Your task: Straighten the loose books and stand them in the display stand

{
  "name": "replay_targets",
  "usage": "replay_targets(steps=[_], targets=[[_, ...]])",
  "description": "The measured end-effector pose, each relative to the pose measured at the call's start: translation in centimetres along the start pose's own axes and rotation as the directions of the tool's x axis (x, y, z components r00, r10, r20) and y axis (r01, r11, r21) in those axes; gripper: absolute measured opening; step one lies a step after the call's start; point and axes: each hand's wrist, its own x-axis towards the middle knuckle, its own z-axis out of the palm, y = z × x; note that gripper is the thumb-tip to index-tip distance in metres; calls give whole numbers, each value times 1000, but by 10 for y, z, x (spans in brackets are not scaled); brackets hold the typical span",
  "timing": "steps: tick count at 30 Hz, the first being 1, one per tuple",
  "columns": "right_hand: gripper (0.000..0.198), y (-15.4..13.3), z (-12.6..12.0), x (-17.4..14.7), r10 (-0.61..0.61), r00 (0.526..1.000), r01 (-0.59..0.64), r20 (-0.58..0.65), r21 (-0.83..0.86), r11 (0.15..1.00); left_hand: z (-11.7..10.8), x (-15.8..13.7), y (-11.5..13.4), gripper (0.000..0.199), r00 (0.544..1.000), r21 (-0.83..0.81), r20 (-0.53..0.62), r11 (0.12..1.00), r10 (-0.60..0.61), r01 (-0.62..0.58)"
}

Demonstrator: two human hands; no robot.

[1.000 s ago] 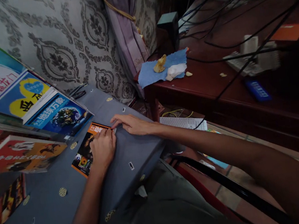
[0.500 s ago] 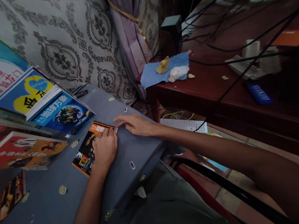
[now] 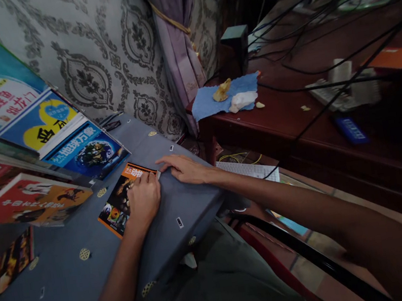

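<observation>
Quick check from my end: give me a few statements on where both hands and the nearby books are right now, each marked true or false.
1. The left hand rests on the orange-edged book lying flat on the grey cloth. True.
2. The right hand is lifting the blue rag off the wooden desk. False: it lies flat on the grey cloth beside the book's corner.
3. A globe-cover book lies just beyond the orange-edged book. True.
4. The two hands are far apart. False: their fingertips nearly meet at the book's corner.
</observation>
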Motion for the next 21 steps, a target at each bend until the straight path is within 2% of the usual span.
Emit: replay_targets(steps=[5, 8, 10, 12, 16, 19, 21], targets=[[60, -3, -4, 1, 71, 996, -78, 51, 150, 986, 0, 0, 0, 40, 1000, 1, -4, 1000, 4, -4], [60, -7, -5, -1, 60, 998, -59, -1, 133, 989, 3, -1, -2, 39, 1000, -18, -11, 1000, 9, -9], [61, -11, -4, -2, 3, 999, -1, -45, 43, 999, 6, -4, -6, 38, 999, -50, -27, 999, 19, -20], [58, -16, -3, -2, -39, 999, 37, -16, -106, 994, 10, -9, -10, 37, 998, -101, -57, 994, 28, -33], [41, -28, -1, 1, 40, 990, 19, 133, -414, 910, 16, -14, -21, 35, 992, -239, -124, 969, 35, -64], [37, -34, 0, 3, 73, 984, 20, 164, -506, 862, 21, -14, -39, 34, 988, -338, -152, 938, 23, -74], [38, -36, 1, 2, 79, 982, 26, 174, -531, 847, 25, -15, -56, 34, 986, -336, -150, 942, -70, 16]])
